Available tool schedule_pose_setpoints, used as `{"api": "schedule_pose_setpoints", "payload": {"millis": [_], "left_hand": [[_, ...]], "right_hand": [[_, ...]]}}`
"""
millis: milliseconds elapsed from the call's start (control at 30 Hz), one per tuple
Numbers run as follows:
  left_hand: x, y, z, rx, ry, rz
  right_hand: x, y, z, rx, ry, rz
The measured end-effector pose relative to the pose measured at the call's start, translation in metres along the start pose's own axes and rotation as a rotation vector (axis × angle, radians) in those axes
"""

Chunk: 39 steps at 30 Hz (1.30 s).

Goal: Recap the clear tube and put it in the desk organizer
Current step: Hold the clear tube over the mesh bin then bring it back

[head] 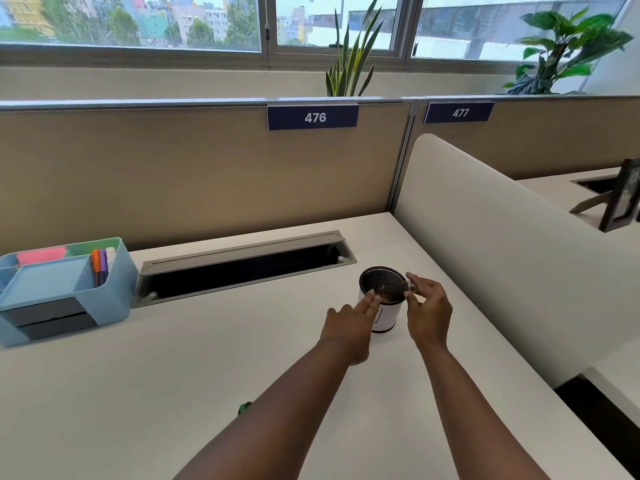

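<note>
Both hands meet above a white cylinder with a dark mesh top point(381, 299), which stands on the surface point(207, 375) directly beneath the grip. The right hand point(429, 310) holds the clear tube point(394, 289) roughly level, pinched between thumb and fingers at its right end. The tube appears dark inside; its contents cannot be identified. The left hand point(349, 323) has its fingertips pressed against the tube's left end, thumb side hidden. Whether a cap sits between those fingertips cannot be told at this sharpness. This posture fits a capping action: one hand steadies the body while the other works the open end, so the step in hand is probably the recapping itself.

The desk organizer point(69, 289), a pale blue multi-compartment tray, stands well to the left of the grip, against the partition. Contents visible:

- Rear left compartment: a pink block, probably sticky notes.
- Right-hand slot: orange and purple markers, upright.
- Front compartment: a shallow blue tray, nothing seen in it.
- Lower front: two dark drawers, shut.

Between the organizer and the grip lies an open cable trough point(242, 268) set into the surface. Transfer to the organizer calls for a long leftward carry over or in front of this opening; a loose cap could drop into it.
</note>
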State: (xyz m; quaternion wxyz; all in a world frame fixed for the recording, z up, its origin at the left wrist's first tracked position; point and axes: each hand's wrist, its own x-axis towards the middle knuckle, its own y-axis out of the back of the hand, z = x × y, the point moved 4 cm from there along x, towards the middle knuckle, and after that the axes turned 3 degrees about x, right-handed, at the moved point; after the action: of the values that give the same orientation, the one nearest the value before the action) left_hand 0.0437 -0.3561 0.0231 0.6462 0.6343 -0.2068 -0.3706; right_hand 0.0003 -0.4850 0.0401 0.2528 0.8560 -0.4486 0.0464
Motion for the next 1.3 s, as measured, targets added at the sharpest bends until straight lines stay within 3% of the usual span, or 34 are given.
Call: {"api": "schedule_pose_setpoints", "payload": {"millis": [433, 600, 733, 800, 967, 1133, 1233, 1300], "left_hand": [[-0.001, -0.001, 0.001, -0.051, 0.006, -0.047], [0.0, -0.001, -0.005, -0.15, -0.023, -0.054], [-0.007, 0.018, -0.011, -0.467, 0.005, 0.192], [-0.017, 0.027, -0.019, -0.744, 0.085, 0.292], [-0.05, 0.033, -0.045, -1.511, 0.241, 0.357], [-0.089, 0.035, -0.085, -1.619, 0.34, 0.569], [-0.117, 0.039, -0.114, -1.518, 0.379, 0.683], [-0.134, 0.043, -0.132, -1.436, 0.379, 0.734]], "right_hand": [[-0.003, 0.007, 0.0, 0.086, 0.001, 0.073], [-0.011, 0.007, -0.002, 0.332, -0.22, 0.146], [-0.021, 0.002, -0.016, 0.735, -0.443, 0.107], [-0.031, -0.006, -0.03, 0.889, -0.556, -0.008], [-0.066, -0.038, -0.065, 1.057, -0.698, -0.265], [-0.103, -0.074, -0.082, 0.915, -0.686, -0.534], [-0.126, -0.092, -0.081, 0.633, -0.575, -0.641], [-0.139, -0.101, -0.075, 0.358, -0.4, -0.699]]}}
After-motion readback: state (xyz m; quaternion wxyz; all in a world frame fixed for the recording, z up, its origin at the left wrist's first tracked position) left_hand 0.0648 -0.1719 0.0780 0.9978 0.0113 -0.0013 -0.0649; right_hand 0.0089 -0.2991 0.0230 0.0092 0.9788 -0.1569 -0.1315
